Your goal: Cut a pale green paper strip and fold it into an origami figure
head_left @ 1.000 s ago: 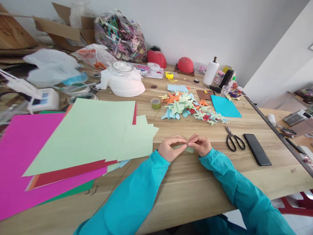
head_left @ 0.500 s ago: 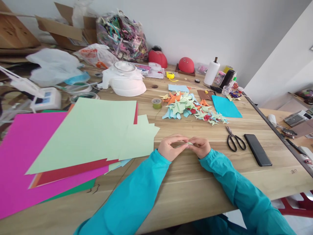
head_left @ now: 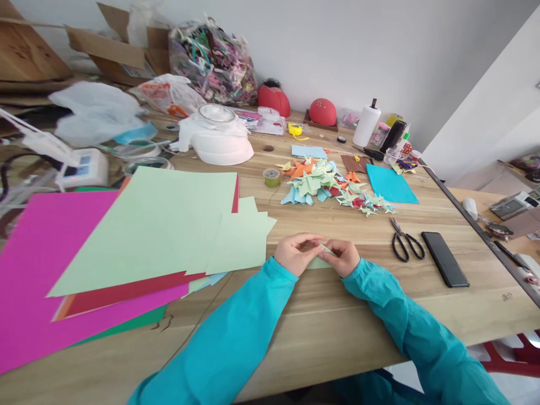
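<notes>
Close together over the wooden table (head_left: pixel 320 315), both my hands pinch a small piece of pale green paper (head_left: pixel 319 263). My left hand (head_left: pixel 296 254) is closed on its left side, thumb and fingertips meeting near the centre. My right hand (head_left: pixel 343 257) grips the upper right part of it. The paper looks folded, but the fingers cover much of it. Beyond my hands lies a heap of folded paper stars (head_left: pixel 316 181) in green, orange, blue and red. Large pale green sheets (head_left: pixel 160 225) are stacked to the left of my left hand.
Black-handled scissors (head_left: pixel 405 242) and a phone (head_left: pixel 445 259) lie right of my hands. A turquoise sheet (head_left: pixel 392 184) is behind them. A small tape roll (head_left: pixel 271 178) sits left of the heap. Magenta paper (head_left: pixel 54 253) extends under the green sheets. Bags and boxes line the wall.
The pale green paper has turned so that more of it shows below my fingers. My hands have shifted slightly closer together, and my right fingers have curled further in.
</notes>
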A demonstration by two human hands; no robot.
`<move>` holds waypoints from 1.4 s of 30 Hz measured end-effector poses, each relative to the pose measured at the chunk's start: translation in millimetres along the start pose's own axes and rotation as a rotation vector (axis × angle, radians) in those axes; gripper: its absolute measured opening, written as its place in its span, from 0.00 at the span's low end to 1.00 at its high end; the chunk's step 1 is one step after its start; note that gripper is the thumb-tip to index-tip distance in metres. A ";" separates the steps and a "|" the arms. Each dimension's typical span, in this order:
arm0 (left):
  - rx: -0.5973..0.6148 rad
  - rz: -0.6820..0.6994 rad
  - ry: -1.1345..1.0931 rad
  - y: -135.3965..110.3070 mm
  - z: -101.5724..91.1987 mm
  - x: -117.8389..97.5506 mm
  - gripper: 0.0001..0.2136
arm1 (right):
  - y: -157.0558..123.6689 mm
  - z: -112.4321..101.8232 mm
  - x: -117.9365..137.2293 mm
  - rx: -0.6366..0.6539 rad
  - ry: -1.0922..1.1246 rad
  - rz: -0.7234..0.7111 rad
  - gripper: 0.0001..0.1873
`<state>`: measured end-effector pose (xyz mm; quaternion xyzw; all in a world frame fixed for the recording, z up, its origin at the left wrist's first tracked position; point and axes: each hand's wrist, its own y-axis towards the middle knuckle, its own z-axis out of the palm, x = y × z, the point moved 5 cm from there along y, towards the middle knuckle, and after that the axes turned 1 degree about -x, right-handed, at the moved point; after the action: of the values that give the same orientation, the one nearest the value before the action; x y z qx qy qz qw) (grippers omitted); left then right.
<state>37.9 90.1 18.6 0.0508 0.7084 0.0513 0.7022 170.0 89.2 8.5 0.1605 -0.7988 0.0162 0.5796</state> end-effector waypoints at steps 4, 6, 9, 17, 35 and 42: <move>-0.066 -0.154 -0.143 4.8 -2.9 15.4 0.15 | 1.6 2.3 -2.8 0.014 0.070 0.085 0.22; -0.056 -0.205 -0.204 5.9 -2.8 18.1 0.16 | 2.2 3.3 -3.0 0.040 0.128 0.110 0.22; 0.026 -0.245 -0.243 5.8 0.6 15.5 0.17 | 1.7 4.4 -5.0 0.080 0.193 0.143 0.23; 0.175 -0.097 -0.069 4.4 6.7 0.7 0.12 | 0.1 7.4 -2.5 0.143 0.234 0.127 0.24; 0.082 -0.032 0.008 9.2 1.6 3.2 0.12 | 3.0 2.7 -6.9 0.073 0.187 0.123 0.19; 0.121 0.045 0.066 3.2 8.5 -5.9 0.13 | 2.3 5.1 -7.7 0.105 0.132 0.111 0.18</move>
<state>46.4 92.4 24.8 0.1073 0.7315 0.0255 0.6729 166.8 92.1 0.0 0.1448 -0.7646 0.1004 0.6200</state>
